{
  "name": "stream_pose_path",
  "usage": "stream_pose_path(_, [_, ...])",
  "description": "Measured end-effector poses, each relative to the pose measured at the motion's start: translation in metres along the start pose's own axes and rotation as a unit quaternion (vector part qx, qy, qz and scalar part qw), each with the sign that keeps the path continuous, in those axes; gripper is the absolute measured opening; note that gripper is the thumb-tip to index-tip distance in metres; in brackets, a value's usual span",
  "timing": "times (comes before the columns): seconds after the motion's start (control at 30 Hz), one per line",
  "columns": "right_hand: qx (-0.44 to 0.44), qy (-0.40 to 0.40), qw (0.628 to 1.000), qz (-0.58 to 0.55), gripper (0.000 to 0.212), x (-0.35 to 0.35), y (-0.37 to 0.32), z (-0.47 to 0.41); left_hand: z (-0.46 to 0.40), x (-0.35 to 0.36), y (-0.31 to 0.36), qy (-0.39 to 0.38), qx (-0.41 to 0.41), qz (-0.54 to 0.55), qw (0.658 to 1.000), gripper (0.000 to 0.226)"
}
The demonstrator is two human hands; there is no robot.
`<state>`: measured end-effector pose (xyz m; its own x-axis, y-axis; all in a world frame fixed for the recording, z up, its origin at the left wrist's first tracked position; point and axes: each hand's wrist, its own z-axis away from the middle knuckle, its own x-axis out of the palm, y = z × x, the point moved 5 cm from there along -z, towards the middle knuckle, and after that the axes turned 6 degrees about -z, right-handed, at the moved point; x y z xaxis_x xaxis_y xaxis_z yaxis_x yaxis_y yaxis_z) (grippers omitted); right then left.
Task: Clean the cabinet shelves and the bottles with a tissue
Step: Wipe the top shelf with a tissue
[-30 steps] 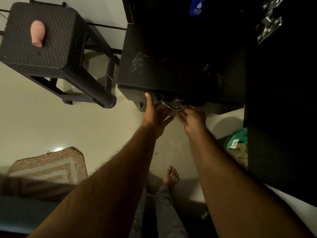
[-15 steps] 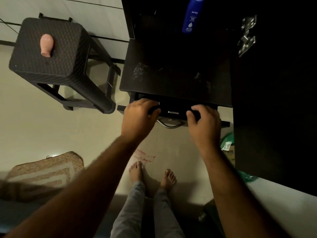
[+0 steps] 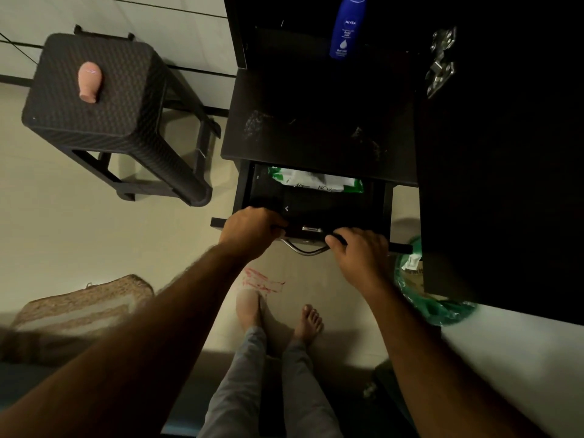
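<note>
gripping the drawer front [image 3: 363, 245] at frame center, left hand [image 3: 249, 230] and right hand [image 3: 360, 249] both curl over its top edge. drawer is open; wipes pack [image 3: 316, 181] lies inside, untouched. dusty shelf [image 3: 316, 134] above and nivea bottle [image 3: 347, 26] at top look uncleaned; task barely started.

Pink bottle-like thing [image 3: 89, 81] lies on stool [image 3: 132, 99].

Dim, murky, wide-angle edge distortion.
</note>
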<state>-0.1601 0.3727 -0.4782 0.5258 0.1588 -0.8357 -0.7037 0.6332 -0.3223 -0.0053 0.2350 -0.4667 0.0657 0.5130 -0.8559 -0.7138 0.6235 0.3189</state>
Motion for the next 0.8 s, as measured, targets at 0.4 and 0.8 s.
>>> stream_pose_path(0.4, [0.021, -0.021, 0.999, -0.019, 0.042, 0.021, 0.004, 0.047, 0.032, 0.019, 0.001, -0.116, -0.003, 0.006, 0.993, 0.025])
stream_pose_path(0.8, [0.059, -0.006, 0.967, -0.247, 0.023, 0.016, -0.003, 0.020, 0.036, 0.029, -0.006, -0.073, -0.021, 0.137, 0.988, 0.023])
